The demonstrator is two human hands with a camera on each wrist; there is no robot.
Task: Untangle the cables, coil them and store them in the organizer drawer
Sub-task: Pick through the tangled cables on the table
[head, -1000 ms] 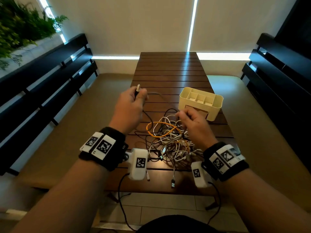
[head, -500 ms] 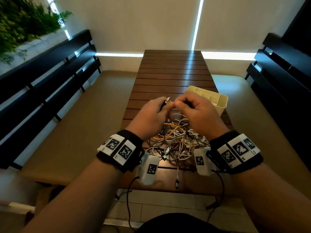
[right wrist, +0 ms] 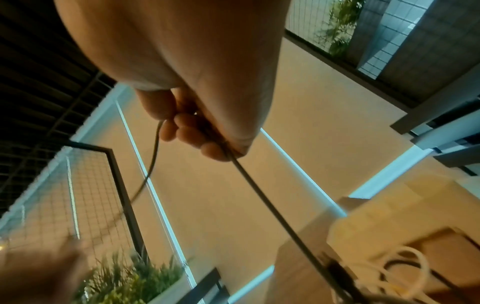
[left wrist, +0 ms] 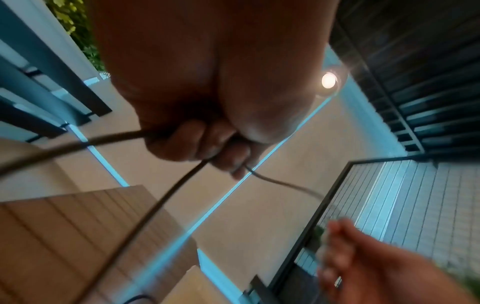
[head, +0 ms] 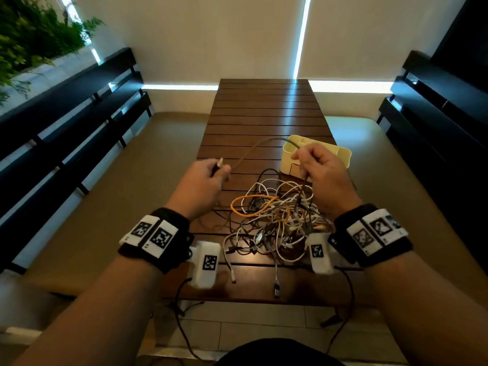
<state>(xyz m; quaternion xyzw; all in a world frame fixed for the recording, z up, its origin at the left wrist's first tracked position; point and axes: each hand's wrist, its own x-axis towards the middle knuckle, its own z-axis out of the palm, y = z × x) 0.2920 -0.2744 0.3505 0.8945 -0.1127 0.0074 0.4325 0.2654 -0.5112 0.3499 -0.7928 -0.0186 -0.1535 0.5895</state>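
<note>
Standing over the slatted table (head: 264, 114), the person has one dark cable (head: 253, 149) drawn up out of the tangle of cables (head: 274, 215) and stretched between both hands. The left hand (head: 203, 180) is raised to the left of the pile, fingers curled round the cable near its plug end, whose pale tip pokes up above the knuckles; the left wrist view shows the fingers wrapped tight with cord running out both sides. The right hand (head: 319, 170) hovers just in front of the cream organizer (head: 340, 154), pinching the same cable between thumb and fingertips, palm turned down. Between the two grips the cable arches up and across, running roughly left to right, and from the right hand its remaining length drops straight down into the heap, which lies on the table near the person's edge, between and below the wrists. So the buried part lies below and slightly toward the person from the right hand, which is the nearer one to it. My guess is that freeing it calls for lifting or feeding from that side. An orange cable (head: 250, 204) loops on top of the pile.
</note>
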